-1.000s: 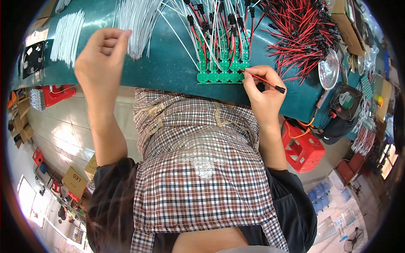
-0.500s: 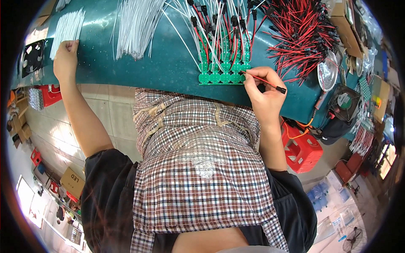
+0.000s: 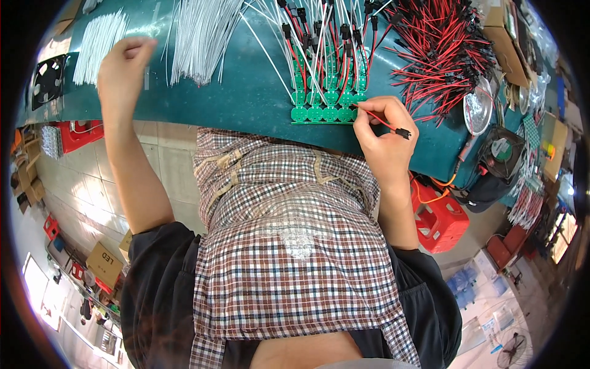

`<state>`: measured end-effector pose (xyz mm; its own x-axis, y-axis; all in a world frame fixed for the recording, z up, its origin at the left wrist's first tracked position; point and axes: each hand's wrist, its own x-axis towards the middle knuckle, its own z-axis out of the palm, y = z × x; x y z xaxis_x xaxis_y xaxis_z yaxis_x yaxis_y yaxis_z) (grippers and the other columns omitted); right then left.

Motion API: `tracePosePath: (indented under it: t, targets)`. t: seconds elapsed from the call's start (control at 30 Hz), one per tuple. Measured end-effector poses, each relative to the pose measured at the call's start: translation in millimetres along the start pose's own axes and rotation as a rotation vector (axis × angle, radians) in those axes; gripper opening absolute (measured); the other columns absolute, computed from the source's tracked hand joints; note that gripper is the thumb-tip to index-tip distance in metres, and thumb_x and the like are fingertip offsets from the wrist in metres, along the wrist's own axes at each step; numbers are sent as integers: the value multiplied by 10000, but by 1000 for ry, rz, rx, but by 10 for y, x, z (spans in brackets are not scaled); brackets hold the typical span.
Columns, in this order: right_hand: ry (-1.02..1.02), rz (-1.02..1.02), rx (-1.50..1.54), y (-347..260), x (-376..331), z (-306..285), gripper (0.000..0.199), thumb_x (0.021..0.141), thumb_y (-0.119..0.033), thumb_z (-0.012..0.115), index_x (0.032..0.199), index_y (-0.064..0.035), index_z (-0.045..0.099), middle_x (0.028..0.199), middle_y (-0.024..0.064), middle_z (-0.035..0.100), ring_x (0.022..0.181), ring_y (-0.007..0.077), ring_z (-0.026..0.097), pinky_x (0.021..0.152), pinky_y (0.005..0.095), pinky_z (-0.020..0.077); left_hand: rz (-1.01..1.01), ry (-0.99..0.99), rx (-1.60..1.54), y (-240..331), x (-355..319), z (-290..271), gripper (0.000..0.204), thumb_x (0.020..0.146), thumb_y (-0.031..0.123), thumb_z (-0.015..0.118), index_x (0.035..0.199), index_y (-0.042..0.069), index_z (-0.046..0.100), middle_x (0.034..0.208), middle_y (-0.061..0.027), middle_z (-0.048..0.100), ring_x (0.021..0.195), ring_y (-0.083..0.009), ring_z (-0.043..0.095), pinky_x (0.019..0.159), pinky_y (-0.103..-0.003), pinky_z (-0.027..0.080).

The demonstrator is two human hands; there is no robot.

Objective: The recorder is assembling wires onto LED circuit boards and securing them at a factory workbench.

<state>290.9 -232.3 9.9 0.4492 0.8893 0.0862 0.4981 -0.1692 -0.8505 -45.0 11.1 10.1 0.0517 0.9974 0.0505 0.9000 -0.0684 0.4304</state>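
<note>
Between the thumb and fingers of my right hand [image 3: 388, 126] is a red-and-black connector lead [image 3: 382, 120]; its black plug [image 3: 403, 133] sticks out to the right. The lead's other end is close to the near right corner of a panel of round green circuit boards [image 3: 314, 114]. Several leads with black plugs and white wires lie over the panel's far part. My left hand [image 3: 123, 74] is raised beside a bundle of short white wires [image 3: 98, 46], thumb and fingers closed together. Whatever they may hold is too fine to make out.
Longer white wires [image 3: 200, 49] lie between my left hand and the panel. A large heap of red-and-black leads [image 3: 439, 55] covers the table's right side. Beyond it are a round metal dish [image 3: 478, 111], a soldering iron [image 3: 465, 147] and a fan [image 3: 501, 150]. Another fan [image 3: 49, 83] stands at far left.
My left hand has moved right and away from me, off the near end of the short white wires. The right hand stays by the panel, and the plug has tipped slightly lower.
</note>
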Motion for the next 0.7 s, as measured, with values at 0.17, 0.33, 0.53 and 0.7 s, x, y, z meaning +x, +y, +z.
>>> tracePosePath:
  t: [0.17,0.33,0.53,0.7]
  targets:
    - [-34,-144,-97,5,38,-26,145,737,84,674,848,-4,643,793,94,640,649,208,630,587,301,499,21,-358,-221,395,-91,279,249,907,175,764,1019,-41,710,849,-11,689,740,-55,582,660,-205,456]
    - [-99,-197,-179,-14,87,-68,172,718,67,683,859,-26,650,810,95,650,681,270,640,618,353,511,43,-382,-223,378,-51,269,243,925,198,736,998,-31,702,817,15,660,705,-43,550,619,-200,433]
    - [-131,-191,-201,-36,119,-71,164,728,55,690,865,-31,665,834,96,670,714,289,659,644,366,524,43,-385,-184,373,-86,240,257,925,254,721,1003,10,699,824,15,657,713,-35,550,563,-208,422]
    - [-134,-102,-133,-18,104,-72,127,770,32,707,878,-33,695,829,91,676,668,244,664,602,338,521,-96,-265,-386,504,-228,85,268,904,224,746,999,-24,710,846,-24,697,751,-78,626,676,-227,511]
